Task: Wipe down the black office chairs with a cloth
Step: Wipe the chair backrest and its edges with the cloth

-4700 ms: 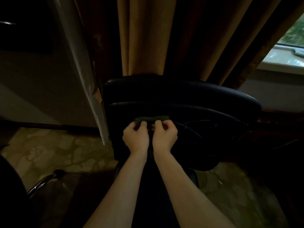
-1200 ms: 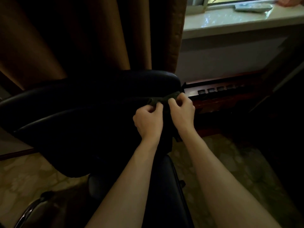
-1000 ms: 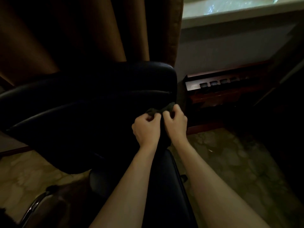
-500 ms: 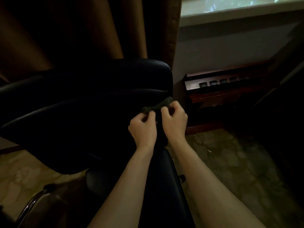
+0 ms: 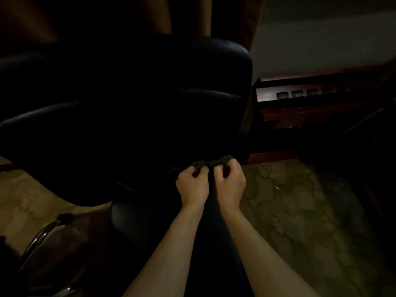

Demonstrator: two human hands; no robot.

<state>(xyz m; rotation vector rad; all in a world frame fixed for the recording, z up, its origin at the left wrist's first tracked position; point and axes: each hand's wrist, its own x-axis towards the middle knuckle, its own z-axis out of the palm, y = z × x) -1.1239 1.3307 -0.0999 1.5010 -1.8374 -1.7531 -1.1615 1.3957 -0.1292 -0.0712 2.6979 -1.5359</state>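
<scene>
A black leather office chair (image 5: 132, 108) fills the left and middle of the head view, its backrest facing me. A small dark green cloth (image 5: 212, 163) lies bunched against the lower right part of the backrest. My left hand (image 5: 192, 185) and my right hand (image 5: 230, 183) sit side by side, and each grips one end of the cloth with curled fingers. The dim light hides most of the chair's surface.
Brown curtains (image 5: 188, 16) hang behind the chair. A dark wooden unit (image 5: 310, 108) stands low against the wall at right. Patterned carpet (image 5: 300, 211) covers the floor. A chrome chair frame (image 5: 40, 239) shows at the lower left.
Both hands with the cloth have slid from the upper right edge of the backrest down to its lower part. The view has tilted down, and the window sill has left the frame.
</scene>
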